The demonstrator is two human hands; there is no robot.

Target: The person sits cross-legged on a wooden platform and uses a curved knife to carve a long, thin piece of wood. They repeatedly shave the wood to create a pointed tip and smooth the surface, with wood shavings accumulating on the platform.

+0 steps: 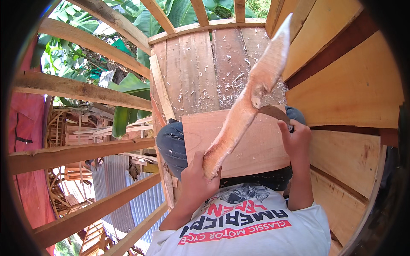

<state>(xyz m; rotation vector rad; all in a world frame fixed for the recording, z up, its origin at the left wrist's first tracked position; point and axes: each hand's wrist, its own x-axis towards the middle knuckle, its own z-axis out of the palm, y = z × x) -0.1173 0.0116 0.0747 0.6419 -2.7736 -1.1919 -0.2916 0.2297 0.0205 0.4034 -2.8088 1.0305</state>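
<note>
My left hand (197, 176) is closed round the lower end of a long, roughly carved piece of wood (241, 113). The piece slants up to the right, has a knot near its middle and narrows to a pale point at the far end. In my right hand (297, 140) is a knife; its handle is mostly hidden by my fingers. The dark, curved knife blade (275, 112) reaches left to the carved wood just below the knot, touching or nearly touching it. Beneath both lies a flat wooden board (260, 149) across my lap.
Wood shavings (232, 77) litter the plank floor (185, 72) ahead. A loose wooden strip (161, 87) lies along the left edge. Open wooden rails (85, 90) stand to the left, with banana leaves and corrugated metal sheets (113, 185) beyond. A plank wall (346, 85) closes the right side.
</note>
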